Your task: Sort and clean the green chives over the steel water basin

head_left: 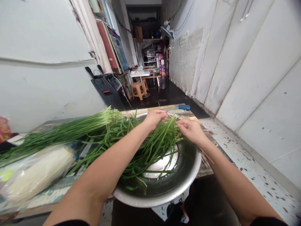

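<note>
Over the far rim of a wide steel basin (162, 202), my two hands work close together. The fingertips of my left hand (154, 118) are pinched on the pale end of a garlic chive. My right hand (190, 129) is closed on a thin bamboo skewer (207, 155); its rear end sticks out beneath my wrist, and its front end points toward my left fingertips. Loose green garlic chives (150, 153) fill the left and back of the basin, their pale ends gathered between my hands. Shallow water seems to lie at the bottom.
A long bundle of chives (70, 128) lies left on the table, behind a plastic bag of pale contents (39, 172). Beyond the basin sits a small blue box (184, 107). More skewers (188, 118) lie behind my right hand. Farther off are stools (137, 90) and a white table (139, 74).
</note>
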`<action>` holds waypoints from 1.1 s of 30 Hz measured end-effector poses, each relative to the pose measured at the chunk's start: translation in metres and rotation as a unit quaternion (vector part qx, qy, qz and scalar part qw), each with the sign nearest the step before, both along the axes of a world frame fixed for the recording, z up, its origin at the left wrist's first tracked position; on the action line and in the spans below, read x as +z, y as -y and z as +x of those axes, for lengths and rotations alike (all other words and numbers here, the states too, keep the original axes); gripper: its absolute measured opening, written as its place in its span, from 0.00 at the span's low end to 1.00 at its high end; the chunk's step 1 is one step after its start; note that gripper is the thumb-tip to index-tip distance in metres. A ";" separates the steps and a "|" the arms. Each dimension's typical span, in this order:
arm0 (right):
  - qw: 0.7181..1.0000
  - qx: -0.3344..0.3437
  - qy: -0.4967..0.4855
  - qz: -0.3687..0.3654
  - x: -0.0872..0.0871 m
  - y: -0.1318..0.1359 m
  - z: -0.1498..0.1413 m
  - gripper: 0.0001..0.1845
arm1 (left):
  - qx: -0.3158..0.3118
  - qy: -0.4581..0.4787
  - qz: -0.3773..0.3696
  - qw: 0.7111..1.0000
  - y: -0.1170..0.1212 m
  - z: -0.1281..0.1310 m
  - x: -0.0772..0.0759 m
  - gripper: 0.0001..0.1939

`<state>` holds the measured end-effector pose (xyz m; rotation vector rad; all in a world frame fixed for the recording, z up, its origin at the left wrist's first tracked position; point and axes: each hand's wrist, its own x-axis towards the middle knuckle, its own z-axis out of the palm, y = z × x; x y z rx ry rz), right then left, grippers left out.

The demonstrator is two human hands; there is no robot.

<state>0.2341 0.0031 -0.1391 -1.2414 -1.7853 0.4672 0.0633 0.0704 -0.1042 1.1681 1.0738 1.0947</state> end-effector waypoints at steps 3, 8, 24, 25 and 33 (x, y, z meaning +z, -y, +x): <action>1.000 0.000 0.003 0.003 -0.002 -0.001 0.001 0.13 | 0.005 0.002 -0.004 1.000 0.000 0.000 0.000 0.04; 1.000 -0.004 0.010 -0.005 -0.001 0.001 0.001 0.14 | -0.010 0.033 -0.039 0.999 0.001 0.000 0.001 0.03; 1.000 -0.013 -0.026 -0.006 0.003 0.002 -0.002 0.13 | 0.044 -0.175 0.146 0.973 -0.002 -0.004 -0.013 0.11; 1.000 -0.014 -0.026 -0.005 0.003 0.003 -0.002 0.13 | 0.043 -0.180 0.160 0.970 -0.002 -0.004 -0.014 0.12; 0.999 -0.033 -0.017 0.004 -0.003 -0.001 0.001 0.14 | -0.068 -0.197 0.199 0.958 0.011 0.002 -0.007 0.09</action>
